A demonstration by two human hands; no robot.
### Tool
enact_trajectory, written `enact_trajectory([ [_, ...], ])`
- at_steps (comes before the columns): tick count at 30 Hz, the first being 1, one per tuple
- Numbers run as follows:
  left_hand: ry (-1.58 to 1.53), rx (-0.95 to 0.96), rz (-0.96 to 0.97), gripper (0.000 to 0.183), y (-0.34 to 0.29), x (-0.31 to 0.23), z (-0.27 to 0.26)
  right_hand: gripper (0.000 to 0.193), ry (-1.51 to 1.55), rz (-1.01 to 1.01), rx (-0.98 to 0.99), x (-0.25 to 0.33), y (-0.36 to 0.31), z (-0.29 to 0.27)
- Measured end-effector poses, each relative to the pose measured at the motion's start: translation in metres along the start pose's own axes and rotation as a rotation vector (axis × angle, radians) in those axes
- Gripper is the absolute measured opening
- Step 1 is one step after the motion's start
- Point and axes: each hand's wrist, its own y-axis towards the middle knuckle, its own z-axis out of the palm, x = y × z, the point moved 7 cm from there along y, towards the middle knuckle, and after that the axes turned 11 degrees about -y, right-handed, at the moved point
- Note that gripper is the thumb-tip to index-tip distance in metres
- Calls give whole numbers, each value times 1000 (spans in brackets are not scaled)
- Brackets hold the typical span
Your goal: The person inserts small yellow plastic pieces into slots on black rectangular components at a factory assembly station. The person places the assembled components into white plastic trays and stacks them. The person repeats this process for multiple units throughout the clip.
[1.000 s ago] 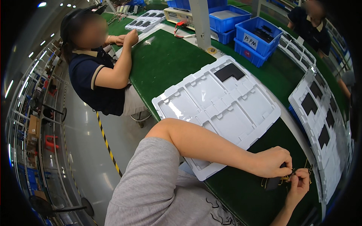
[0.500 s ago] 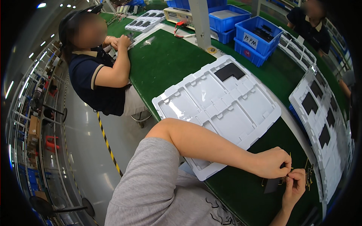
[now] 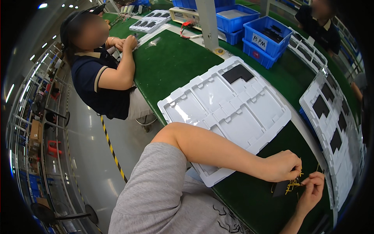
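Observation:
At the right end of the green table, my left hand (image 3: 282, 165) reaches across with its fingers closed in a pinch. What it pinches is hidden. Just below it lies a dark flat piece (image 3: 280, 188) on the green surface. Several thin yellow strips (image 3: 291, 188) lie beside that piece, between my two hands. My right hand (image 3: 311, 191) is to the right of the strips, thumb and fingertips drawn together; I cannot make out what is in them. Left of my hands, partly under my left forearm, sits a white moulded tray (image 3: 249, 119) with one black L-shaped piece (image 3: 237, 74) in a far compartment.
A second white tray (image 3: 313, 91) with several black pieces stands tilted at the right. Blue bins (image 3: 269, 33) are stacked at the far side by a white post (image 3: 207, 27). A co-worker (image 3: 97, 82) sits at the left edge of the table (image 3: 175, 58); another person (image 3: 317, 29) is at the back right.
My right hand has moved a little to the right, away from my left hand. More of the yellow strips show between them. My left hand has barely moved.

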Motion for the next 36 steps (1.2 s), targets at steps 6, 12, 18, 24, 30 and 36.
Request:
enact_trajectory([
  [6,-46,-9,-83,14,-1,1,-5,27,-347,-187,102,36,-2,38],
  [12,-67,12,-90,13,-1,1,-1,13,-345,-181,106,29,-3,31],
  [18,16,10,-102,13,-4,5,-2,10,-114,-86,81,26,-1,30],
  [24,11,-5,19,14,1,-2,-4,7,-89,-69,53,17,-4,24],
  [30,97,-71,-32,14,1,-1,-17,15,-130,-286,65,28,16,18],
  [36,90,-72,-72,11,7,-6,-17,18,-143,-228,-9,7,10,-2],
])
